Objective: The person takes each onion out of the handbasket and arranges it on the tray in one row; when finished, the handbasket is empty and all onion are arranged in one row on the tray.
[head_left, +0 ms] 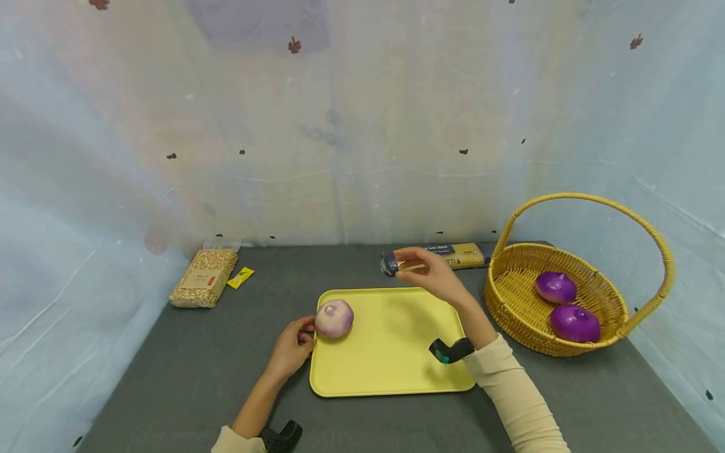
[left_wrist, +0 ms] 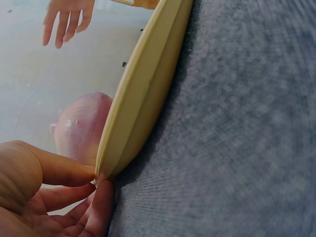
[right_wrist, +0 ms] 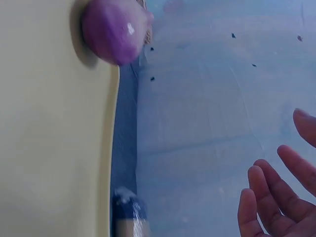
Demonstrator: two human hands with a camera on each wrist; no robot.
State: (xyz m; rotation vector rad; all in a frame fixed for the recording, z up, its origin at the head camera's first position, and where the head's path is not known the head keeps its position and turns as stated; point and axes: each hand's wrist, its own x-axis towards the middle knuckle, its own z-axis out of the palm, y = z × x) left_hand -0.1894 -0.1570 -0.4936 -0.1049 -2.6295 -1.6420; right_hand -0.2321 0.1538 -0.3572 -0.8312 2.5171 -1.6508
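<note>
A pale purple onion point(head_left: 334, 318) sits at the left end of a yellow tray point(head_left: 391, 371). My left hand point(head_left: 292, 348) is at the tray's left edge, and in the left wrist view its thumb and fingers pinch the rim point(left_wrist: 111, 133) beside the onion. Raised over the far side of the tray, my right hand point(head_left: 428, 275) has its fingers spread and nothing between them. The right wrist view shows those fingers point(right_wrist: 266, 197) apart, with the onion point(right_wrist: 116, 29) on the tray at upper left.
On the right stands a yellow wicker basket point(head_left: 510, 321) with a tall handle, holding two dark purple onions point(head_left: 574, 323). Behind the tray lies a spaghetti packet point(head_left: 467, 256). A bag of yellow kernels point(head_left: 206, 270) and a small yellow sachet point(head_left: 240, 277) are at back left.
</note>
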